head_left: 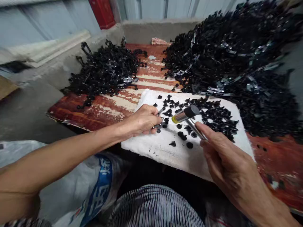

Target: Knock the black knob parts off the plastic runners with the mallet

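My right hand (227, 160) is wrapped round the metal handle of a mallet (186, 114). The mallet's head has a black face on one end and a yellow one on the other, and hangs over a white padded board (142, 146). My left hand (144, 121) pinches a small dark metal linkage piece (161, 111) above the board's left side; part of it is hidden by the fingers. Small black round-headed plastic parts (179, 126) lie loose around both hands. A denser heap of the same parts (215, 118) covers the board's far right.
A large pile of black linkage pieces (236, 60) rises at the back right. Another pile (106, 67) sits at the left on the worn red wooden tabletop (113, 107). A low concrete ledge (156, 31) runs behind. Printed white sacks (101, 183) stand below at the left.
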The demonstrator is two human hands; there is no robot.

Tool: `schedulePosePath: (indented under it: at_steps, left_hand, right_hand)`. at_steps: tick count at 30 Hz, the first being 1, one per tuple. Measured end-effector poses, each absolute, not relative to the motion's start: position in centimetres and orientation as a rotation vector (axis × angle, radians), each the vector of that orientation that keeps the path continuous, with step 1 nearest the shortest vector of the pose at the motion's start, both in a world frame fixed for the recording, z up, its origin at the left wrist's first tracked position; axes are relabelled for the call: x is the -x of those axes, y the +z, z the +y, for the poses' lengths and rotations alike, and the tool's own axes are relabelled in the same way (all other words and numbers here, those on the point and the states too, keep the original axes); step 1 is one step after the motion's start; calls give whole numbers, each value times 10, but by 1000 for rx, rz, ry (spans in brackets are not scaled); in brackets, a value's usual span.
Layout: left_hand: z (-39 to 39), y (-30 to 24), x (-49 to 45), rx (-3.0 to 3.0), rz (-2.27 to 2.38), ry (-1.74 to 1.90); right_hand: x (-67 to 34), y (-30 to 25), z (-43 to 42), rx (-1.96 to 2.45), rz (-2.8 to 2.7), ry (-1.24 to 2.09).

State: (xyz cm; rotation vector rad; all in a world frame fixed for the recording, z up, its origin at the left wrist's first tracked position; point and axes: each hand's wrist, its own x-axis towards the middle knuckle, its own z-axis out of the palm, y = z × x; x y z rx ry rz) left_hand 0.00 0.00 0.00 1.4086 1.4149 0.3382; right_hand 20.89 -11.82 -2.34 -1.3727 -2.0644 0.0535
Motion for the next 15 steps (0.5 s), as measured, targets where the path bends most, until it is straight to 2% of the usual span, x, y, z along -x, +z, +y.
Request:
schedulePosePath:
  at_steps: [15]
  left_hand:
    - [-3,1,0,-1384,1373,387]
  right_hand:
    - [-200,-14,-116,1304,-2175,8]
